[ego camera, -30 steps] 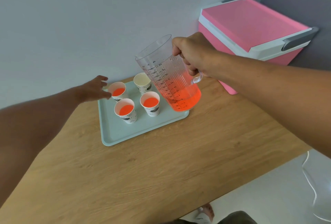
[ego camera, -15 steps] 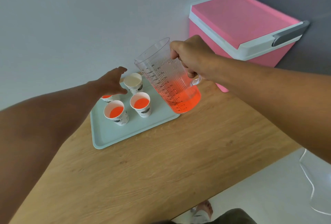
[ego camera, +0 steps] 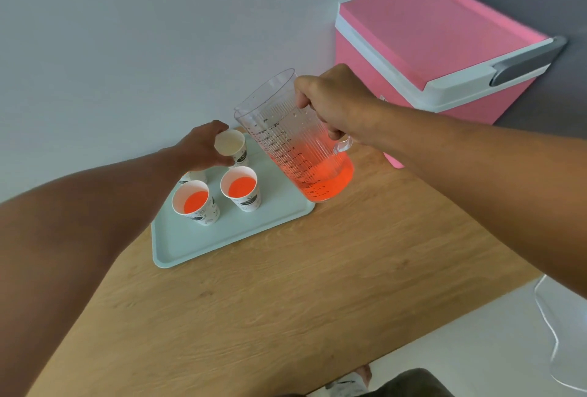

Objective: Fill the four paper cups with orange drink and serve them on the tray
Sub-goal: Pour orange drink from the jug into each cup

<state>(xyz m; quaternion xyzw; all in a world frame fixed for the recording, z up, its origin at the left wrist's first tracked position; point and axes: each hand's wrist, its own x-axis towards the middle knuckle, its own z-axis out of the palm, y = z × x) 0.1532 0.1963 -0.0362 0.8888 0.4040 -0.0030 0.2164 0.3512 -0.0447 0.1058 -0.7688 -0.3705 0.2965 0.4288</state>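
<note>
A pale green tray [ego camera: 203,247] lies on the wooden table and carries the paper cups. Two front cups, one at the left [ego camera: 195,203] and one at the right [ego camera: 240,188], hold orange drink. A third cup [ego camera: 193,177] is mostly hidden behind my left wrist. The far cup [ego camera: 231,146] is empty, and my left hand [ego camera: 198,150] wraps around its side. My right hand [ego camera: 333,104] grips the handle of a clear measuring jug [ego camera: 295,149] with orange drink in its lower part. The jug is tilted a little toward the empty cup, beside the tray's right edge.
A pink cooler box [ego camera: 444,47] with a white rim and grey handles stands at the table's back right, against the wall. The wooden table [ego camera: 301,285] ends at the lower right, where a white cable [ego camera: 549,330] lies on the floor.
My left hand moved right from the back-left cup and closed around the empty far cup. The jug stays held in my right hand at about the same tilt.
</note>
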